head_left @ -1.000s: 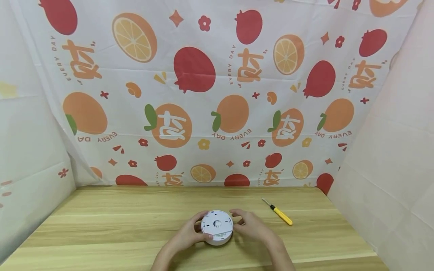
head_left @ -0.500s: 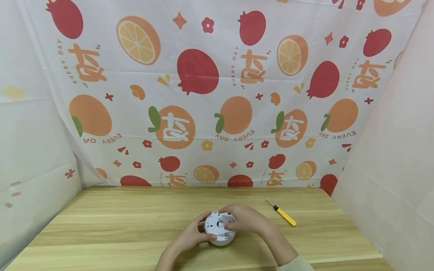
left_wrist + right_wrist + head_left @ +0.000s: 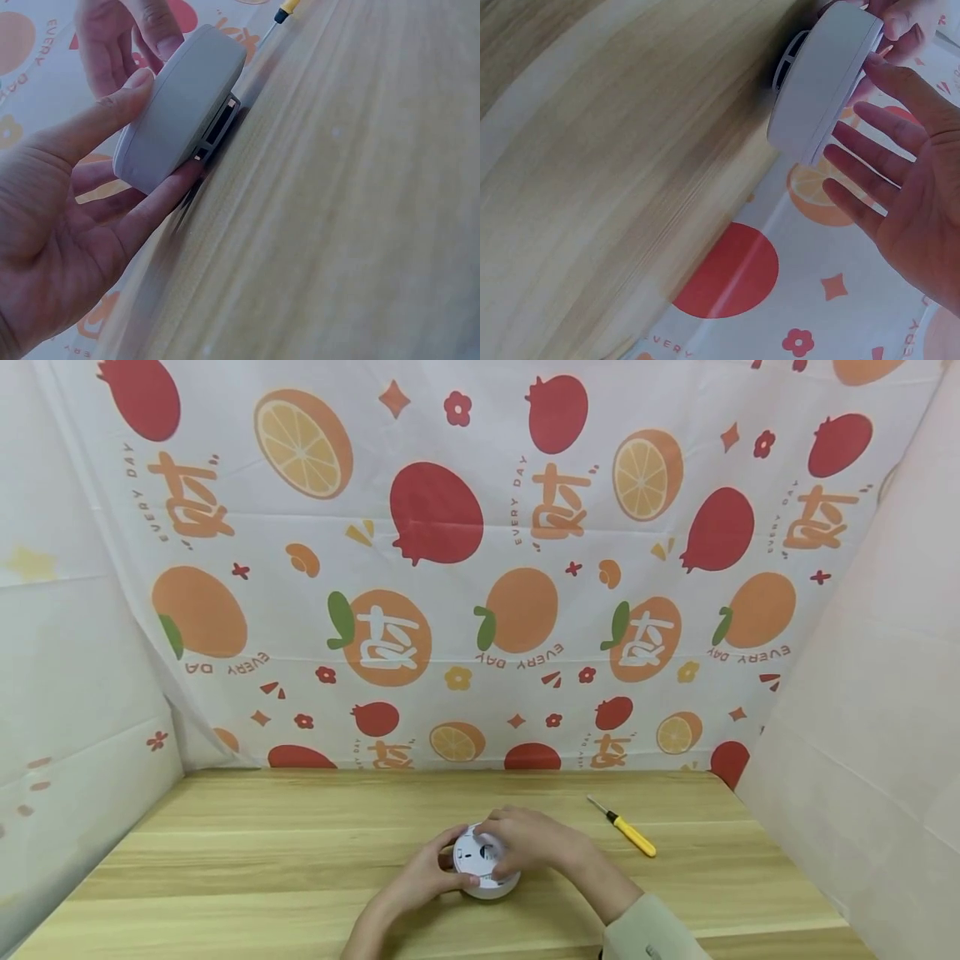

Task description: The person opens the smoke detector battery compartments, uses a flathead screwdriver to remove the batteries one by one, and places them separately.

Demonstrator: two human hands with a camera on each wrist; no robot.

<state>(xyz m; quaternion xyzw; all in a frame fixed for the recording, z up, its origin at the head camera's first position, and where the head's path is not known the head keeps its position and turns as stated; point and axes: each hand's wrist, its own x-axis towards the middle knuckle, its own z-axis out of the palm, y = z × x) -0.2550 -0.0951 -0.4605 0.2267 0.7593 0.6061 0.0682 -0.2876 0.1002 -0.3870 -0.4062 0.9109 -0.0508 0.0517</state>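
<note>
White disc point(image 3: 470, 865): our left hand point(image 3: 422, 880) curls round it, probably for steadiness; our right hand point(image 3: 531, 841) spreads loosely over, gripping nothing.

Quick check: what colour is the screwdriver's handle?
Yellow handle, with a black collar toward the shaft; the head view shows it best.

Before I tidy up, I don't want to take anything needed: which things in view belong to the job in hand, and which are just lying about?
Belongs to the job:
Round white device, gripped by the left hand, with the right hand over its top face

Lying about:
Yellow-handled screwdriver, untouched on the table; possibly a tool for this, so perhaps leave it
</note>
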